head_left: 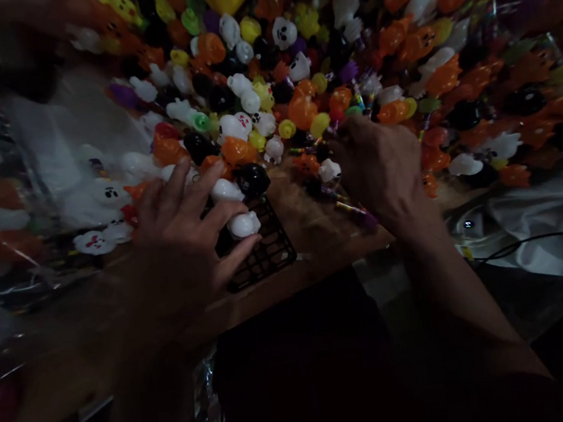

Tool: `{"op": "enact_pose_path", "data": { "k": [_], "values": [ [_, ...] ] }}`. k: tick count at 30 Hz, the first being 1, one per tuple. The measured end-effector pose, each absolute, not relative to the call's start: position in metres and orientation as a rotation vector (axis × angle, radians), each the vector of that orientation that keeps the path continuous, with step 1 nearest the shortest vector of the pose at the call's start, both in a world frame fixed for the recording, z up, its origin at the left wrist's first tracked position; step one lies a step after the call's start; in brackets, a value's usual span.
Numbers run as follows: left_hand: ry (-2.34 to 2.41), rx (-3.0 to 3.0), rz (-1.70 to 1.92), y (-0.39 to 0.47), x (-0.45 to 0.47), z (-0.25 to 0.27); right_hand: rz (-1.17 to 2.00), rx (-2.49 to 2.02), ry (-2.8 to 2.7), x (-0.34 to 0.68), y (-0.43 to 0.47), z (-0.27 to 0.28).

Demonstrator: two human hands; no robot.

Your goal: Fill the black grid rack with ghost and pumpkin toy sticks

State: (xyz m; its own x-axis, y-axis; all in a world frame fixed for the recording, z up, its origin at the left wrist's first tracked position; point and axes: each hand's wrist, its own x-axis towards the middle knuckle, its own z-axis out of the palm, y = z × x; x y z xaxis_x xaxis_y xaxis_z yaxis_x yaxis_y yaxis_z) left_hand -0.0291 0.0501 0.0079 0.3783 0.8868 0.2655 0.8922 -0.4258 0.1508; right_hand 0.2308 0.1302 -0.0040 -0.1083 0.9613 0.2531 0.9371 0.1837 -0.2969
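My left hand (183, 235) is over a black grid tray (286, 254) near the table edge. Its thumb and forefinger close around a small white plastic toy (244, 224), while the other fingers spread over neighbouring toys. A glossy black toy (252, 180) and another white toy (226, 190) sit at the tray's far end. My right hand (382, 167) reaches to the near edge of the toy pile, fingers curled downward. What its fingertips hold, if anything, is hidden. Beside it lie a small white toy figure (329, 170) and thin, colourful sticks (349, 208).
A large heap of orange, white, black and yellow toys (303, 104) covers the far side of the wooden table (302, 215). Clear plastic bags (38, 149) lie on the left. Pale fabric (540, 231) with a black cable (531, 240) is at right.
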Motion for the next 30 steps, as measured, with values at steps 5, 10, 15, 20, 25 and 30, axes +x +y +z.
{"op": "enact_pose_path", "data": {
  "k": [5,10,15,20,25,30],
  "values": [
    [-1.612,-2.629,-0.523,0.052,-0.035,0.002,0.585,-1.287,-2.135,0.24,0.09,0.016],
    [-1.575,-2.633,-0.514,0.051,-0.038,-0.001,0.733,-1.308,-2.152,0.196,0.085,-0.01],
    [-1.587,-2.603,-0.631,0.05,-0.036,-0.004,0.84,-1.243,-2.027,0.162,0.084,-0.042],
    [-1.547,-2.626,-0.691,0.055,-0.038,-0.009,0.905,-0.997,-1.892,0.16,0.08,-0.068],
    [-1.479,-2.668,-0.602,0.062,-0.042,-0.018,0.684,-1.259,-2.195,0.148,0.082,-0.067],
    [-1.584,-2.612,-0.629,0.063,-0.041,-0.02,0.672,-1.272,-2.327,0.151,0.079,-0.059]
  ]
}}
